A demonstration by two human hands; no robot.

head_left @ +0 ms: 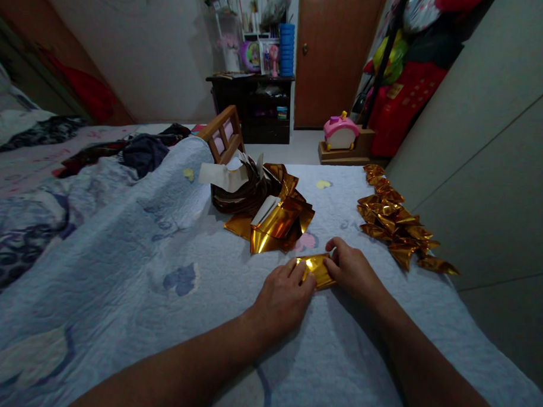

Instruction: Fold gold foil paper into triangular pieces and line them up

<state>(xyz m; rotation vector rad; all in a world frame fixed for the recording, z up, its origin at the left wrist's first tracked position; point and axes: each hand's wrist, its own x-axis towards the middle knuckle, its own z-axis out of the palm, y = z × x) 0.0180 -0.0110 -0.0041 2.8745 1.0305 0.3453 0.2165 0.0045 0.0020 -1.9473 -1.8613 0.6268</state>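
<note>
A folded piece of gold foil paper [316, 269] lies on the bed cover in front of me. My left hand [286, 292] rests over its left end, fingers bent and pressing the foil against the bed. At the opposite end my right hand [349, 266] grips the edge between thumb and fingers. Just beyond my hands sits a loose pile of gold foil sheets [283, 218], some showing a white backing. Next to it is a thick dark-edged stack of paper [240, 195]. Several folded, pointed gold foil pieces [390, 214] are heaped to the right.
The pale blue quilt [177, 319] rises in a ridge on the left. Clothes [140, 154] lie beyond that ridge. A wooden rail [224, 134] stands behind the paper stack. A white cabinet side [488, 178] borders the bed's right edge. A pink toy [341, 131] is past the foot.
</note>
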